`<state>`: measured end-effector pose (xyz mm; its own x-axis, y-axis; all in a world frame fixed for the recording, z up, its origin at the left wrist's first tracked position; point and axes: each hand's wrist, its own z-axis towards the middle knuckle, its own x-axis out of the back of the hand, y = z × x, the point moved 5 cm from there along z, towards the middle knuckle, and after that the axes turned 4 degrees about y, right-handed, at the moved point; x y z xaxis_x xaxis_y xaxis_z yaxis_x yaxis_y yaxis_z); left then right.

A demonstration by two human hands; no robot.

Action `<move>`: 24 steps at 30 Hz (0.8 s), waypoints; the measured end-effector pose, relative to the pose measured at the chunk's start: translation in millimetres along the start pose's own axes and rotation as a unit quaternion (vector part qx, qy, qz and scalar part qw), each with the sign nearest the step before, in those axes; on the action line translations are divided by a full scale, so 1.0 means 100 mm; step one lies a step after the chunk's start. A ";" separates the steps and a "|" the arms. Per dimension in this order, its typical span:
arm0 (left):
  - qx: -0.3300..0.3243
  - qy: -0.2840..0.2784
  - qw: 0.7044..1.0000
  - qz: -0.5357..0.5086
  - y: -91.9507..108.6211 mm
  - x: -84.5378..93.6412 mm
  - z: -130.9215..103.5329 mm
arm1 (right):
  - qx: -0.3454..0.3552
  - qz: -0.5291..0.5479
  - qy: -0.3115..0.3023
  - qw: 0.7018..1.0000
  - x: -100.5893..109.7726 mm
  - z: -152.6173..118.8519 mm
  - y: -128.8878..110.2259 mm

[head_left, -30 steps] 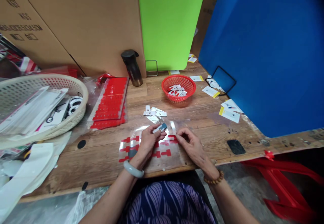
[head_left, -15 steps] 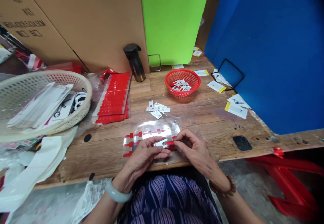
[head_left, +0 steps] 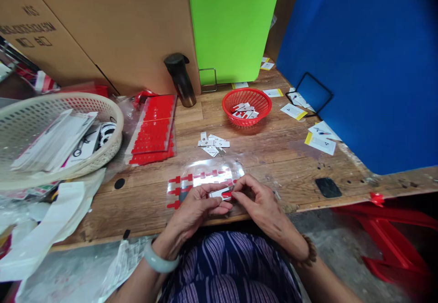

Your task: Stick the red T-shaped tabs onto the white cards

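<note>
My left hand (head_left: 196,205) is closed on a small flat metal plate (head_left: 216,194), held level just above the table near its front edge. With thumb and forefinger, my right hand (head_left: 255,198) pinches a red sticker (head_left: 226,195) that lies against the plate's right end. Under and behind my hands is a clear sheet (head_left: 176,191) with rows of red stickers. Past it lies a small pile of similar metal plates (head_left: 212,143). A red plastic basket (head_left: 226,107) farther back contains several plates, some with red on them.
Stacked red sticker sheets (head_left: 153,125) lie left of the pile, near a dark flask (head_left: 180,81). A cream basket (head_left: 116,141) of printed cards stands far left. Yellow-edged cards (head_left: 320,143) lie along the right side, by a blue board (head_left: 369,75). A green board (head_left: 232,29) stands behind.
The red sticker has come farther left over the plate, and my right fingertips have moved slightly left with it. The view has shifted a little; my left hand still holds the plate.
</note>
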<state>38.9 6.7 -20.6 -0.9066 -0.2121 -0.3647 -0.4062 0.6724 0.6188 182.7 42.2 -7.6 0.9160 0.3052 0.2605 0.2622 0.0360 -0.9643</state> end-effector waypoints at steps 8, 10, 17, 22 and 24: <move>-0.003 -0.004 1.000 0.006 0.00 0.00 0.01 | 0.004 -0.006 0.004 1.000 0.00 0.00 -0.04; -0.004 -0.005 1.000 0.005 0.00 0.00 0.01 | 0.005 -0.008 0.008 1.000 0.00 0.01 -0.04; -0.004 -0.002 1.000 0.005 0.00 0.00 0.02 | 0.014 -0.016 0.018 1.000 -0.03 0.01 0.00; -0.006 -0.005 1.000 0.011 -0.02 0.01 0.02 | 0.011 -0.025 0.024 0.999 -0.04 0.00 0.02; -0.005 -0.006 1.000 0.011 -0.02 0.01 0.02 | 0.012 -0.023 0.024 0.999 -0.04 0.00 0.02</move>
<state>39.3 7.0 -23.3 -0.9144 -0.1883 -0.3585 -0.3866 0.6693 0.6345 179.6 40.7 -10.7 0.9167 0.2564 0.3066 0.2983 0.0715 -0.9518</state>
